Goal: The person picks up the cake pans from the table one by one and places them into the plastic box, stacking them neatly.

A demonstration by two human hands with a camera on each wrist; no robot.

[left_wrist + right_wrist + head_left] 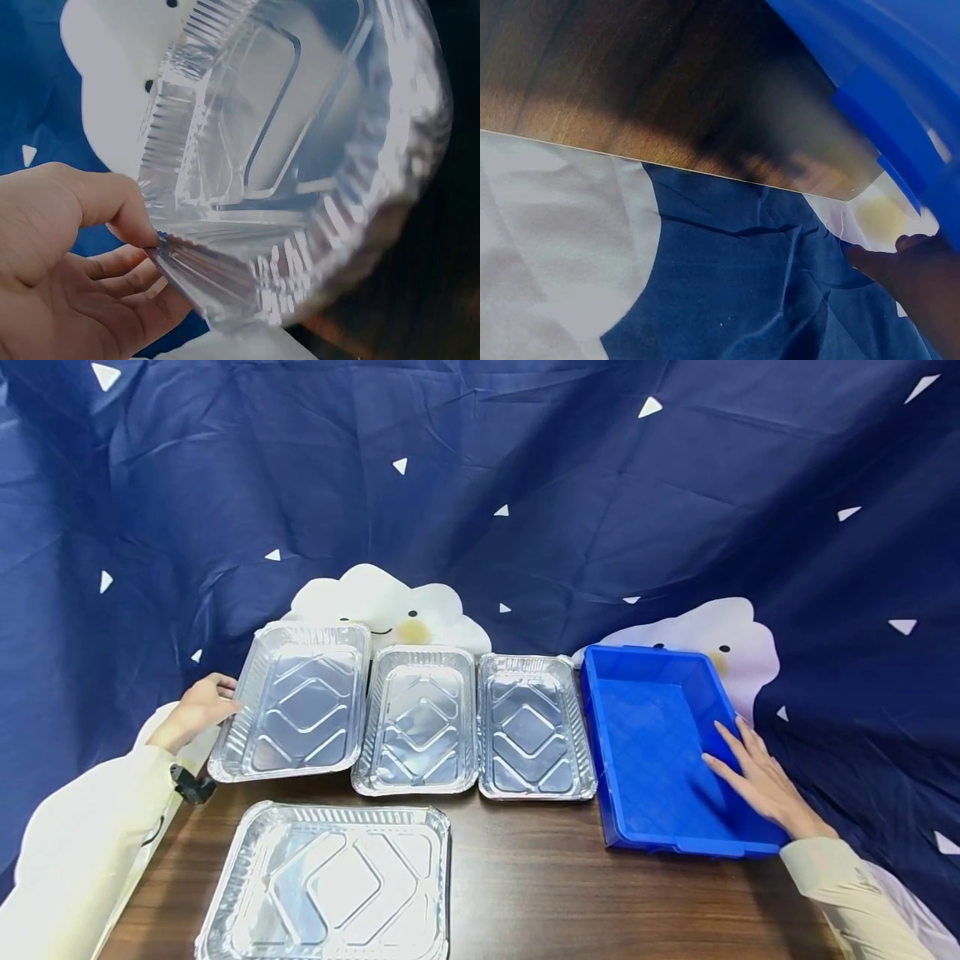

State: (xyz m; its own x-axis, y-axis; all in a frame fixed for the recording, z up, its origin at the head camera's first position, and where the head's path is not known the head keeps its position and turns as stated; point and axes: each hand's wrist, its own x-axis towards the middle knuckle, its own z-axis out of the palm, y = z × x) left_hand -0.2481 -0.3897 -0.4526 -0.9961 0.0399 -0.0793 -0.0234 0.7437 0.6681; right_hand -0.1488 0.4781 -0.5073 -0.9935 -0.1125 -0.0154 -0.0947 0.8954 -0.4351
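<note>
At the left, my left hand point(206, 706) pinches the left rim of a silver foil tray point(303, 697), thumb on top and fingers curled beneath, as the left wrist view shows. That tray sits slightly tilted, its right edge close against a second foil tray point(422, 727). On the other side, my right hand point(761, 781) lies at the right wall of a blue plastic bin point(637, 841), its fingers straight and spread over the rim. In the right wrist view the bin's underside and outer wall point(889, 124) show, with part of the hand point(922, 281) beside them.
A third foil tray point(532, 731) stands between the second one and the bin. Nearer me, another foil tray point(442, 893) lies crosswise on the brown wooden table point(540, 885). A dark blue cloth point(480, 460) with white clouds and triangles hangs behind and beside the table.
</note>
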